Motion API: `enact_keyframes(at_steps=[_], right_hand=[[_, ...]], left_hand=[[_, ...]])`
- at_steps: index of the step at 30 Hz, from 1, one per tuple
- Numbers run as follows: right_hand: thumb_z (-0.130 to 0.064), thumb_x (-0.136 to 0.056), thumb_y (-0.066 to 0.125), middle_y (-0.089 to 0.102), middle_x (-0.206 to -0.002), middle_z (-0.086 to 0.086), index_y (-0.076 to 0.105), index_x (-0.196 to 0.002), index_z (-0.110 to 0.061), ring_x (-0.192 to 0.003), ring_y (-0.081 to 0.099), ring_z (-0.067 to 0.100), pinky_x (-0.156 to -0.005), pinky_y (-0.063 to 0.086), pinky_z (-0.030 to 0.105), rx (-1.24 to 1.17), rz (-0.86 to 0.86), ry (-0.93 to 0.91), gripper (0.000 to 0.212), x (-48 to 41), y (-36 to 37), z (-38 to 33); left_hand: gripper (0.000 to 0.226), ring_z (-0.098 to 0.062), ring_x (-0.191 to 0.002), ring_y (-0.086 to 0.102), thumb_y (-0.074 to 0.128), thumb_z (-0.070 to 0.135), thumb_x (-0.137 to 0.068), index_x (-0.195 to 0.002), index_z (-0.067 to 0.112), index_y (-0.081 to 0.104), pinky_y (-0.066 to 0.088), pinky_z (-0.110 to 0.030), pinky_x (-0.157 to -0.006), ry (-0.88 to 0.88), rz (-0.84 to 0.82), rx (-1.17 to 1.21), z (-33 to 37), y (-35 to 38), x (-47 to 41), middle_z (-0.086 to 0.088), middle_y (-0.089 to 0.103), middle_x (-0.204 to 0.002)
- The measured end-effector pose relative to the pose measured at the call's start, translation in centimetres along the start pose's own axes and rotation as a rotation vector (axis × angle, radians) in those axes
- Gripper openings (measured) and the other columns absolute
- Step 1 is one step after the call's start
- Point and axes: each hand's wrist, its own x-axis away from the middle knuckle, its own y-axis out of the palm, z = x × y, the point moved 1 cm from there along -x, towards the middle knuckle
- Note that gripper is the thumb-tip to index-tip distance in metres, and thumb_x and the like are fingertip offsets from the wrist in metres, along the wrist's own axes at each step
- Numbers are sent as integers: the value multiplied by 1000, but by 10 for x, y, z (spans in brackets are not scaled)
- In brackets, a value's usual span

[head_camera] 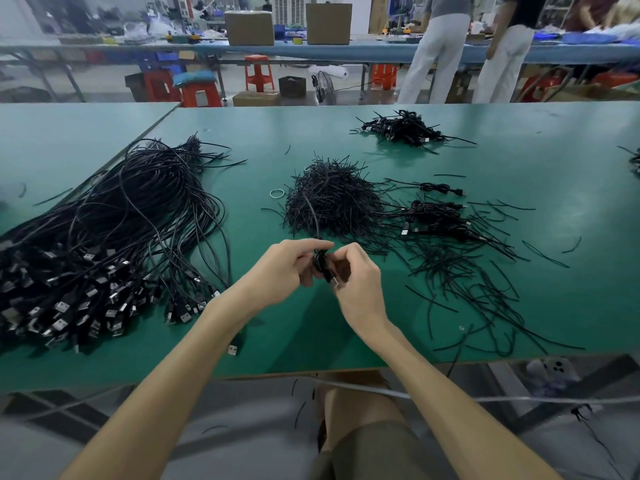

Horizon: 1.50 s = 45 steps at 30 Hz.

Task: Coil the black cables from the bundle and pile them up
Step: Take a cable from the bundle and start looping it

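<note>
Head view: left hand and right hand both pinch small black coiled cable, fingers curled round it, just above green table mat near front edge. Long loose black cable bundle lies left. Heap of short black ties sits behind. Squeeze loops tight, twist tie snug, then add to pile of tied black coils at right.

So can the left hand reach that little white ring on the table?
Probably yes, once freed. Nothing stands between the left hand and the ring, only bare green table. But it and the right hand both grip a coiled cable.
</note>
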Motion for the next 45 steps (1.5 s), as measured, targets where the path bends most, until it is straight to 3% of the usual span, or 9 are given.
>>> enact_keyframes(at_steps=[8, 11, 15, 21, 29, 33, 38, 42, 45], right_hand=[[4, -87, 68, 54, -89, -1, 58, -90, -8, -75, 50, 11, -66, 42, 23, 14, -34, -41, 16, 1, 3, -1], [4, -87, 67, 54, -87, -1, 57, -88, -6, -76, 48, 8, -67, 39, 22, 10, -39, -38, 14, 1, 3, -1], [1, -89, 68, 57, -84, 2, 58, -84, -5, -73, 47, 9, -66, 38, 20, -77, -13, 64, 13, -1, 2, -1], [-9, -91, 71, 60, -71, -4, 60, -76, -22, -61, 50, 2, -60, 39, 14, -185, 39, 190, 23, -3, 0, 2], [-7, -91, 70, 66, -75, 8, 64, -81, -8, -62, 52, 8, -60, 45, 25, -195, 32, 180, 12, -3, 1, 3], [-5, -91, 70, 61, -77, 2, 60, -79, -7, -63, 50, 4, -60, 39, 14, -135, 29, 115, 16, -2, 3, 1], [-10, -94, 68, 67, -77, 4, 66, -85, -9, -64, 55, 6, -61, 44, 19, -154, 40, 189, 10, -6, 0, 5], [-17, -100, 64, 73, -78, 11, 71, -91, -8, -64, 64, 17, -63, 52, 41, -284, 17, 329, 15, -11, -4, 8], [-26, -102, 61, 74, -81, 9, 73, -93, -7, -63, 63, 12, -59, 51, 31, -334, -3, 368, 25, -11, -4, 7]], left_hand=[[51, -13, -77, 65, 52, 0, -94, -128, 35, 66, 54, -35, -75, 30, -3, -346, 9, -11, 0, 13, 69, -82], [23, -16, -93, 57, 59, 23, -100, -116, 33, 71, 40, -31, -75, 107, 63, -499, 11, -9, -1, 11, 61, -88], [27, -22, -102, 43, 61, 40, -98, -114, 23, 74, 35, -31, -87, 172, 172, -603, 9, -3, -5, -2, 50, -108], [30, -25, -92, 61, 45, 44, -106, -97, 21, 61, 48, -40, -72, -7, 153, -526, 13, 8, -9, 5, 61, -95], [28, -33, -84, 61, 46, 42, -105, -109, 14, 51, 49, -43, -75, -196, 256, -418, 24, 20, -17, -5, 68, -90], [36, -32, -79, 60, 42, 39, -104, -94, 8, 58, 50, -42, -76, -339, 208, -381, 24, 23, -21, -8, 69, -92], [29, -32, -79, 68, 47, 38, -104, -106, 15, 63, 57, -44, -80, -327, 161, -213, 19, 22, -21, -7, 71, -93], [25, -24, -78, 64, 51, 17, -103, -124, 15, 64, 54, -36, -73, -227, 124, -90, 11, 21, -18, -4, 67, -98], [20, -25, -82, 65, 56, 15, -102, -119, 15, 65, 56, -45, -83, -182, 134, -112, 4, 21, -14, -5, 68, -99]])
